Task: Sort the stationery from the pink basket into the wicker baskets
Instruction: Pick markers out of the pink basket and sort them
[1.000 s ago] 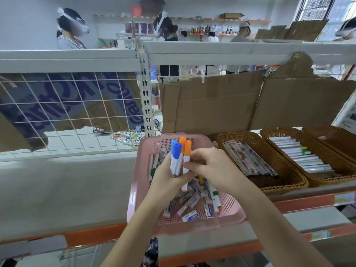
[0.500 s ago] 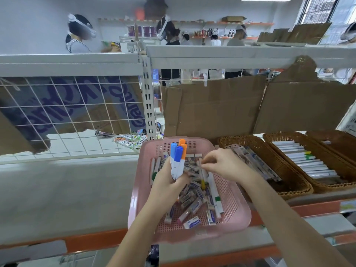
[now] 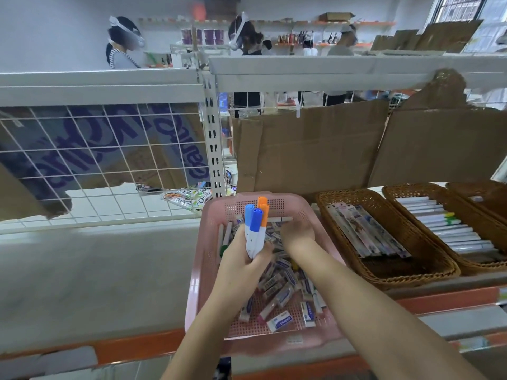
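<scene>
Here, pink basket (image 3: 214, 272) holds erasers (image 3: 279, 320); left hand (image 3: 244, 267) fingers grip markers (image 3: 255, 229).

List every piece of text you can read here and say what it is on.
"ERASER": white eraser box at the near end of the pink basket.
Purple lettering on the cardboard behind the wire grid: mirrored and partly hidden, unreadable.
Snack packet: print too blurred.
Other eraser sleeves: too small.
</scene>
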A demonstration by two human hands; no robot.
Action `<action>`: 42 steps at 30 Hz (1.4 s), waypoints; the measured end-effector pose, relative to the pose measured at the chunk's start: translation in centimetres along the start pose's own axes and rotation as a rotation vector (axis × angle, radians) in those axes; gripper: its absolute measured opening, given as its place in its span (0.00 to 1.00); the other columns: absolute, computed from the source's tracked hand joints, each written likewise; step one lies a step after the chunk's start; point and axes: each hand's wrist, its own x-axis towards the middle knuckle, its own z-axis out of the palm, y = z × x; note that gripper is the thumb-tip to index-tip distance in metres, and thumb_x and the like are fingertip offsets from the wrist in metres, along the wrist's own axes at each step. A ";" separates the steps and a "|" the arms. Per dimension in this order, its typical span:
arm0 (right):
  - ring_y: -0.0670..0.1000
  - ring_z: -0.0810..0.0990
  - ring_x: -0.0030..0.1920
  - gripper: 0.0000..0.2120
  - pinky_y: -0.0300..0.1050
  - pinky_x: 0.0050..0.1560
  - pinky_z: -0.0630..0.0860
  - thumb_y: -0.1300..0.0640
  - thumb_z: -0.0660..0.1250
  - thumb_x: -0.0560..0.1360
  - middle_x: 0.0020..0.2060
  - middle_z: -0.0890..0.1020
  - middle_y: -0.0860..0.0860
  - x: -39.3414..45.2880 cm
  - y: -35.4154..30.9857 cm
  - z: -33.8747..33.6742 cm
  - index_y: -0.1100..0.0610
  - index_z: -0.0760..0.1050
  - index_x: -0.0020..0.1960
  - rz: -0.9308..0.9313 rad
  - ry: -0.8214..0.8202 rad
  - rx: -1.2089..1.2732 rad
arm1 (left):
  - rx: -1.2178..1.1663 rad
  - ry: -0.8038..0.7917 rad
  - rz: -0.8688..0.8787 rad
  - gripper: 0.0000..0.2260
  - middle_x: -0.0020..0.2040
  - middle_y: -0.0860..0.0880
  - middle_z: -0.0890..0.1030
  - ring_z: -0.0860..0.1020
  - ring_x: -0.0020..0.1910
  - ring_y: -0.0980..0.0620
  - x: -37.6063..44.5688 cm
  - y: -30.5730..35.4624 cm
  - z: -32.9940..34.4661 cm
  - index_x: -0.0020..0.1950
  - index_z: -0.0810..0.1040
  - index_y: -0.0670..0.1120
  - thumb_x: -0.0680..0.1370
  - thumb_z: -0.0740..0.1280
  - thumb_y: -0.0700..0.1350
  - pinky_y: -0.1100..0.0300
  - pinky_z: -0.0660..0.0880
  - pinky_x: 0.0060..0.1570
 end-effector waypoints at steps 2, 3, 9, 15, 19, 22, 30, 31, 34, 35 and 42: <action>0.54 0.75 0.61 0.17 0.43 0.56 0.72 0.59 0.61 0.79 0.61 0.75 0.55 0.1 -0.1 0.3 0.61 0.70 0.66 0.018 0.003 -0.011 | 0.008 -0.003 0.016 0.05 0.30 0.56 0.65 0.61 0.29 0.59 0.0 0.0 -0.2 0.43 0.66 0.40 0.77 0.62 0.38 0.69 0.63 0.30; 0.54 0.75 0.61 0.17 0.44 0.57 0.72 0.59 0.62 0.78 0.61 0.75 0.55 0.1 -0.1 0.4 0.61 0.69 0.67 0.015 -0.005 -0.010 | 0.005 -0.012 0.016 0.05 0.30 0.56 0.65 0.62 0.30 0.59 0.1 0.2 -0.2 0.43 0.66 0.40 0.77 0.62 0.38 0.68 0.63 0.30; 0.57 0.70 0.65 0.21 0.49 0.63 0.69 0.57 0.64 0.77 0.66 0.71 0.56 -0.1 0.1 -0.2 0.58 0.67 0.69 0.007 -0.100 0.058 | -0.002 -0.044 0.016 0.05 0.30 0.56 0.64 0.61 0.29 0.59 0.0 0.2 -0.3 0.43 0.66 0.40 0.76 0.61 0.36 0.69 0.62 0.29; 0.58 0.65 0.70 0.29 0.51 0.67 0.64 0.55 0.63 0.77 0.72 0.66 0.55 -0.5 -0.2 0.3 0.55 0.57 0.75 0.013 -0.233 -0.040 | -0.014 -0.050 -0.010 0.07 0.29 0.57 0.65 0.61 0.28 0.60 0.0 0.2 -0.3 0.41 0.66 0.44 0.76 0.62 0.37 0.70 0.62 0.28; 0.57 0.67 0.68 0.26 0.50 0.65 0.66 0.55 0.61 0.77 0.70 0.68 0.55 -0.8 -0.2 0.4 0.57 0.61 0.74 0.008 -0.218 -0.070 | -0.032 -0.052 -0.020 0.07 0.29 0.57 0.65 0.62 0.28 0.58 0.0 0.3 -0.4 0.41 0.66 0.45 0.77 0.62 0.37 0.70 0.62 0.28; 0.56 0.73 0.62 0.23 0.48 0.59 0.70 0.56 0.63 0.76 0.63 0.74 0.54 -1.0 0.0 0.0 0.55 0.65 0.70 0.000 -0.159 -0.003 | -0.034 -0.054 -0.023 0.08 0.29 0.57 0.65 0.61 0.28 0.59 0.1 0.2 -0.4 0.40 0.66 0.46 0.77 0.62 0.37 0.70 0.62 0.27; 0.50 0.73 0.33 0.09 0.40 0.30 0.68 0.56 0.66 0.73 0.34 0.74 0.51 -4.2 2.7 -4.0 0.57 0.70 0.37 -0.118 0.041 0.232 | -0.017 -0.074 -0.022 0.10 0.29 0.58 0.65 0.60 0.28 0.60 0.2 -0.2 -0.4 0.39 0.64 0.46 0.75 0.62 0.36 0.70 0.62 0.27; 0.49 0.70 0.29 0.12 0.39 0.27 0.64 0.57 0.66 0.73 0.30 0.71 0.50 -5.0 3.1 -4.6 0.56 0.68 0.33 -0.156 0.060 0.282 | -0.015 -0.077 -0.023 0.10 0.29 0.58 0.65 0.61 0.28 0.60 0.2 -0.2 -0.4 0.39 0.64 0.47 0.75 0.62 0.35 0.70 0.62 0.27; 0.46 0.74 0.30 0.09 0.38 0.25 0.66 0.58 0.67 0.71 0.30 0.75 0.48 -7.3 4.1 -6.2 0.53 0.73 0.33 -0.304 0.104 0.396 | 0.015 -0.083 -0.021 0.11 0.29 0.57 0.68 0.62 0.28 0.59 0.2 -0.5 -0.5 0.40 0.67 0.52 0.75 0.64 0.37 0.69 0.63 0.28; 0.46 0.77 0.32 0.08 0.38 0.27 0.70 0.57 0.69 0.71 0.32 0.78 0.48 -8.2 4.3 -6.8 0.51 0.75 0.34 -0.350 0.114 0.458 | 0.032 -0.087 -0.019 0.11 0.30 0.56 0.70 0.64 0.28 0.60 0.2 -0.6 -0.6 0.41 0.68 0.54 0.75 0.65 0.39 0.68 0.64 0.28; 0.40 0.79 0.30 0.03 0.34 0.34 0.76 0.52 0.73 0.70 0.32 0.80 0.45 -11.6 4.9 -9.6 0.50 0.81 0.42 -0.517 0.066 0.756 | 0.033 -0.070 -0.086 0.16 0.41 0.57 0.80 0.79 0.39 0.51 0.3 -0.4 -0.2 0.48 0.71 0.63 0.71 0.74 0.44 0.54 0.78 0.39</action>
